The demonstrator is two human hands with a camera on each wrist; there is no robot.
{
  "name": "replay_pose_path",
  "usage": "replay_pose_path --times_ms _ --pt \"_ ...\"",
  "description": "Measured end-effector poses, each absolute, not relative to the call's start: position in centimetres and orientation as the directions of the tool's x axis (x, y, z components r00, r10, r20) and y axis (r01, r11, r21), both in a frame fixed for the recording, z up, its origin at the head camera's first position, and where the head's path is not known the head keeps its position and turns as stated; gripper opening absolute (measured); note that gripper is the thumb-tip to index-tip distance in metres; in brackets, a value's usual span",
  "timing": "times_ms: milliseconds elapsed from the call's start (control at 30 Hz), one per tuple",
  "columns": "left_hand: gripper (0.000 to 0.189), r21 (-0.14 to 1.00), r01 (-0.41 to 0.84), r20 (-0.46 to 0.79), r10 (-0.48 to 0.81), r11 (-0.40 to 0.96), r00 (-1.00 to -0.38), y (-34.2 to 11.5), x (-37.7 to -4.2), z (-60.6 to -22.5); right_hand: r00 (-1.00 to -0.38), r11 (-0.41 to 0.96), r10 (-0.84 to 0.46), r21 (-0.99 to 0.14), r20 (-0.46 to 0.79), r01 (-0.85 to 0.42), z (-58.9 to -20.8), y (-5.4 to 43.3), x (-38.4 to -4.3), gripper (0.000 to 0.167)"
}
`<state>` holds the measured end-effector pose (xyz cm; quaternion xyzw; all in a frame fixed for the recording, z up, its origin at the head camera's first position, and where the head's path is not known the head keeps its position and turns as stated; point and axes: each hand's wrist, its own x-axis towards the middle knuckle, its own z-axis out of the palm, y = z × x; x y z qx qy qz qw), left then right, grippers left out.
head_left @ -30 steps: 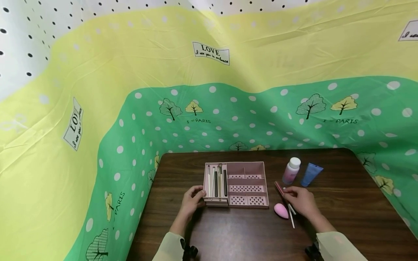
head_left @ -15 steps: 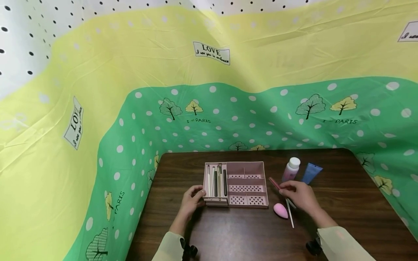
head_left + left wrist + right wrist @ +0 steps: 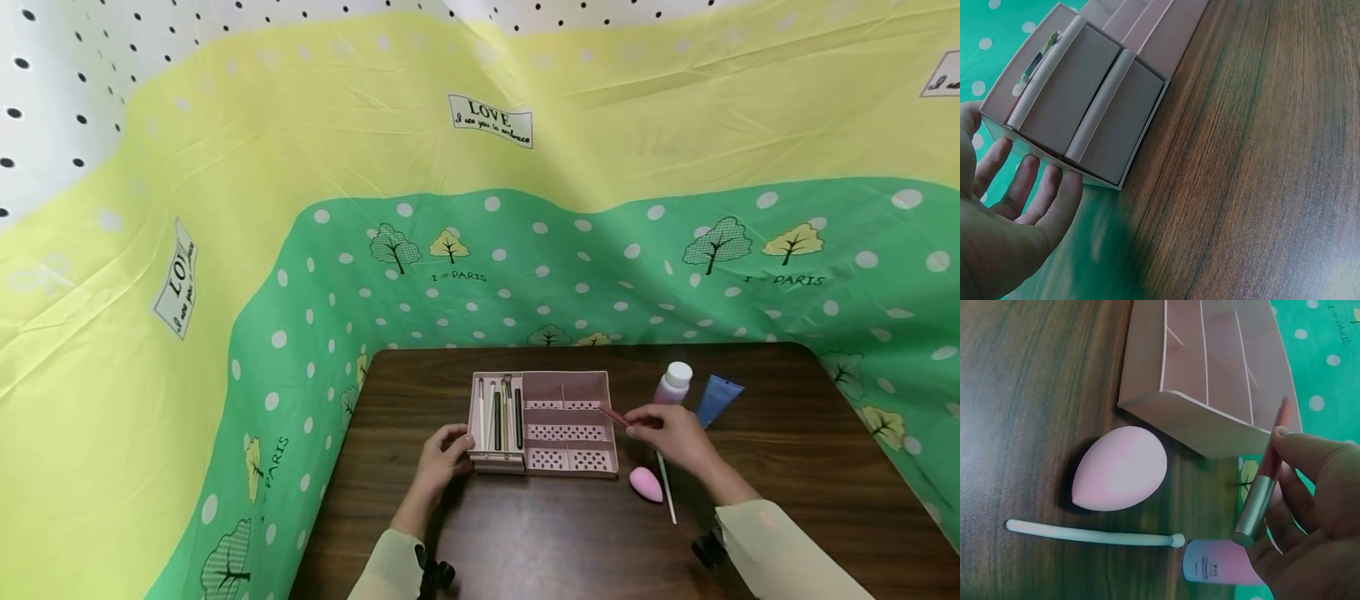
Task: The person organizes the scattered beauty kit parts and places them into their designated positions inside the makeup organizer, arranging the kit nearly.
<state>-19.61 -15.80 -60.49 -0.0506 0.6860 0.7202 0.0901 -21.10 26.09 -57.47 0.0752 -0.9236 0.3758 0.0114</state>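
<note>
A pink makeup organizer (image 3: 567, 382) stands on the table, with several brushes (image 3: 497, 421) lying in its left section and divided compartments to the right. At its front left corner, my left hand (image 3: 441, 458) grips the side, thumb over the top edge. In the left wrist view the fingertips meet the wall beside two small drawers (image 3: 1094, 94). My right hand (image 3: 675, 435) pinches a slim lip gloss tube (image 3: 1257, 506), red with a silver end. The tube's red tip overlaps the organizer's right wall in the head view.
Right of the organizer lie a pink makeup sponge (image 3: 646, 484) and a thin white stick (image 3: 666, 492). A white-capped pink bottle (image 3: 673, 382) and a blue squeeze tube (image 3: 718, 398) are farther back. A patterned green and yellow curtain (image 3: 525, 275) surrounds the table.
My right hand has lifted the lip gloss tube and carried it left, from beside the sponge to the organizer's right wall. My left hand has stayed at its corner.
</note>
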Motion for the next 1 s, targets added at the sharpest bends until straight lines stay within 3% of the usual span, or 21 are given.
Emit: replay_pose_path --times_ms 400,1000 --pt "0.036 0.98 -0.198 -0.198 0.03 -0.009 -0.98 -16.0 -20.8 -63.7 -0.976 0.689 -0.203 -0.698 0.077 -0.198 -57.2 24.9 -22.6 0.017" --pt "0.035 0.979 -0.2 -0.199 0.028 -0.026 -0.98 -15.9 -20.6 -63.0 -0.934 0.649 -0.35 -0.702 0.067 -0.293 -56.4 22.7 -24.2 0.013"
